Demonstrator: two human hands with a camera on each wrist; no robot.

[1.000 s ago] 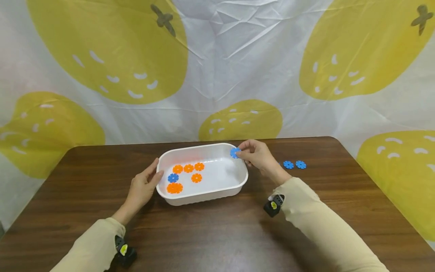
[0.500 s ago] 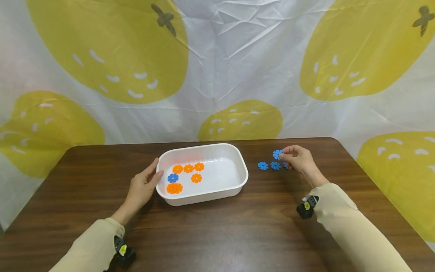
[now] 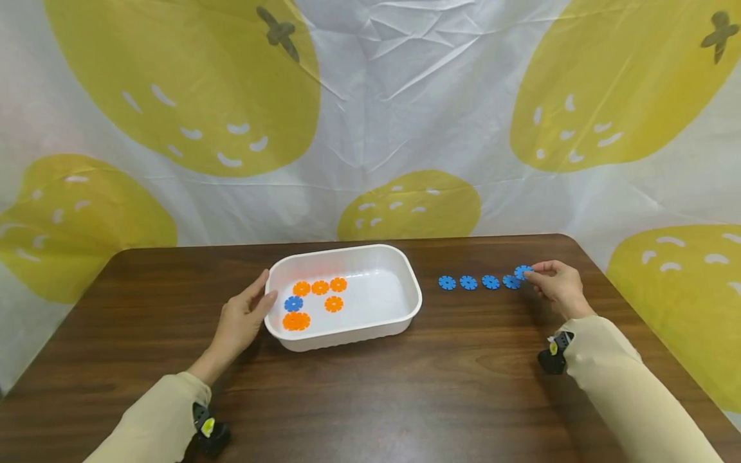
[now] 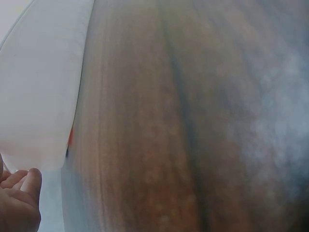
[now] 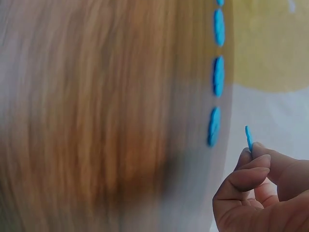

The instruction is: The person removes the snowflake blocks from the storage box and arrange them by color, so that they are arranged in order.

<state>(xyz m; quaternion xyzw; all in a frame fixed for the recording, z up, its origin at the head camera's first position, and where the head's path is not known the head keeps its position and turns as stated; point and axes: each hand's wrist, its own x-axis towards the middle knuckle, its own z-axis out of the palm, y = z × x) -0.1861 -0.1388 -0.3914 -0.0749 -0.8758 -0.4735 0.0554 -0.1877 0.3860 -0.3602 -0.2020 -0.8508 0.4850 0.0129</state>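
Thumb and fingers of my left hand (image 3: 238, 319) grip the left end of a white plastic tray (image 3: 350, 334); in the left wrist view only part of that hand (image 4: 21, 198) shows, at the tray wall (image 4: 41, 92). Inside the tray lie several orange interlocking discs (image 3: 334, 304) and one blue disc (image 3: 293, 304), mostly towards its left. My right hand (image 3: 558, 287) pinches a blue interlocking disc (image 3: 523, 272) between thumb and fingertips. It is held just above the right end of a row of several blue discs (image 3: 468, 283) lying on the table.
The dark wooden table (image 3: 370, 405) has its rear edge close behind the tray and the row. A white curtain (image 3: 359, 116) with yellow fruit prints hangs behind it.
My right hand has carried the blue disc rightward from the tray's right rim, past the row, to its right end. The left hand and the tray have stayed in place.
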